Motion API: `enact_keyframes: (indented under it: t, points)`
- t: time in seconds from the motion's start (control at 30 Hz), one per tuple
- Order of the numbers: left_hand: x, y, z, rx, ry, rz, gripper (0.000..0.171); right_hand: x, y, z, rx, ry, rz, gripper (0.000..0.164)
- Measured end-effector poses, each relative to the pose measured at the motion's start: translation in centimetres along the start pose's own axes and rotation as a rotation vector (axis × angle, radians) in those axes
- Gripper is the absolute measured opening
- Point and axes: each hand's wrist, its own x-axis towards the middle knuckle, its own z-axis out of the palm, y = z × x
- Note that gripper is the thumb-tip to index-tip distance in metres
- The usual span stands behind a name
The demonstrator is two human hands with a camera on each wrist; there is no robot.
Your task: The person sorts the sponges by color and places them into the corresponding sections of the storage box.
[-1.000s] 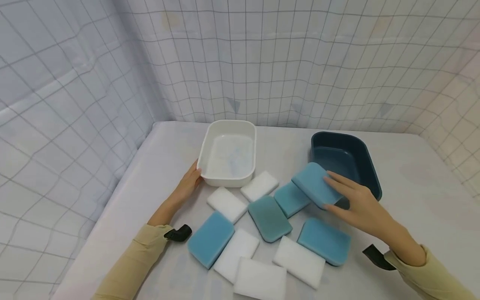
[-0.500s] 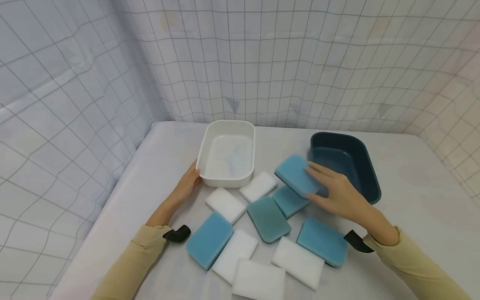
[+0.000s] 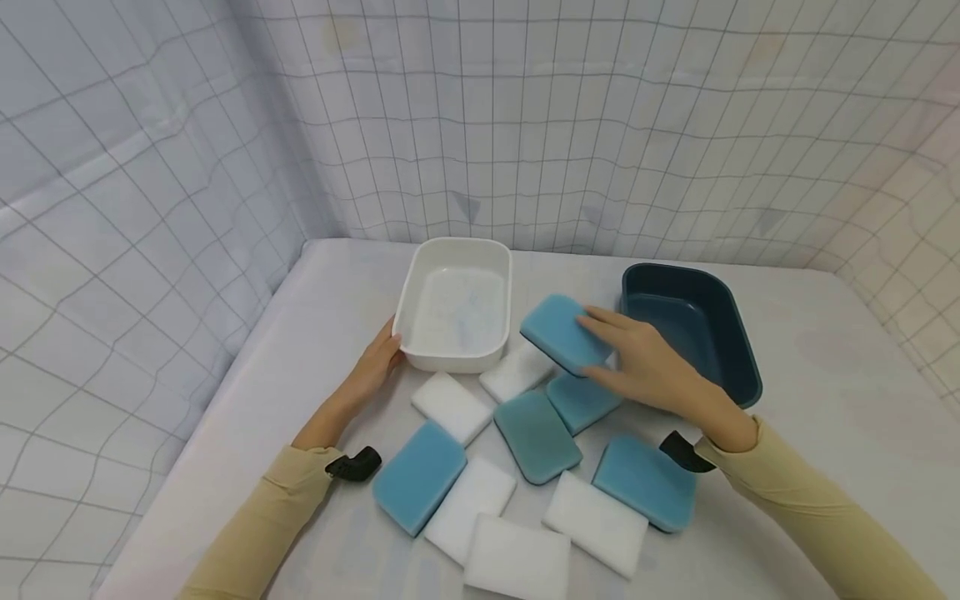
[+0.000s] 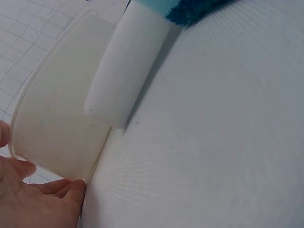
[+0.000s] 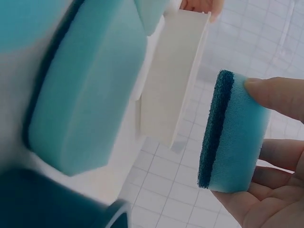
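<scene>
My right hand (image 3: pixel 637 358) pinches a blue sponge (image 3: pixel 564 333) between thumb and fingers, above the table and just right of the white tub. A dark scouring layer (image 5: pixel 216 128) runs along one side of this sponge in the right wrist view. My left hand (image 3: pixel 371 367) grips the near left corner of the white plastic tub (image 3: pixel 453 364), which holds nothing. In the left wrist view the fingers (image 4: pixel 57 192) lie against the tub's outer wall. Below the held sponge lie a smaller blue sponge (image 3: pixel 581 404) and a greenish sponge (image 3: pixel 538 437).
A dark blue tub (image 3: pixel 738 350) stands at the back right. Several white pads lie about, including a white pad (image 3: pixel 517 557) at the front. A blue sponge (image 3: pixel 420 477) lies at left and another blue sponge (image 3: pixel 647 483) at right. Gridded white cloth (image 3: pixel 487 125) hangs behind.
My right hand has carried the blue sponge leftward and slightly away from me, from beside the dark tub towards the white one. The left hand stays at the white tub.
</scene>
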Motion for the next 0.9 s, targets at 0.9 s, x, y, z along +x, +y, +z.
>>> enact_keyframes:
  t: [0.9]
  points:
    - [-0.1, -0.2, -0.2, -0.022, 0.001, 0.011, 0.054, 8.8, -3.0, 4.1, 0.076, -0.126, -0.092, 0.06]
